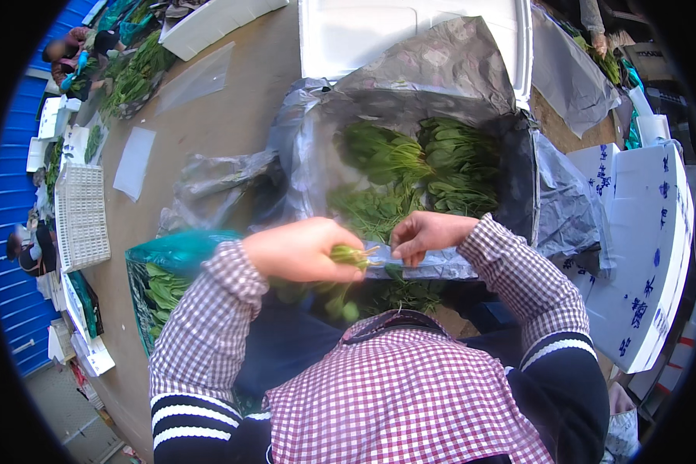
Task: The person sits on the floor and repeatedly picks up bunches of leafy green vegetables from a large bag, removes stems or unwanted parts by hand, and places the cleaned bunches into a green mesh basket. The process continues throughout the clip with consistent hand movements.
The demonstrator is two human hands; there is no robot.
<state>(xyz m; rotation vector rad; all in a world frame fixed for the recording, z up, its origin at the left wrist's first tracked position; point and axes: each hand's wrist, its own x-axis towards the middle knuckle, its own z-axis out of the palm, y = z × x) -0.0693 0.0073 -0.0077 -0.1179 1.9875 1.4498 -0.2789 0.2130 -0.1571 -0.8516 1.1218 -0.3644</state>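
Observation:
My left hand [304,249], blurred, is closed around a small bunch of leafy greens [348,255]. The cut stem ends point right, and leaves hang below the palm. Just right of them is my right hand [432,232], its fingers curled and thumb near the fingertips; whether it pinches something small is hidden. Both hands are over the near rim of a box lined with dark plastic film [441,258]. Inside the box, bundles of greens [461,151] lie at the right and back, with looser leaves and stems [371,209] nearer to me.
A teal plastic bag [180,249] of leaves stands by my left arm. White foam boxes [638,232] bearing handwriting stand at the right. Behind the lined box is a white foam lid or box [354,35]. A white crate [81,214] and other people [72,61] are at the left.

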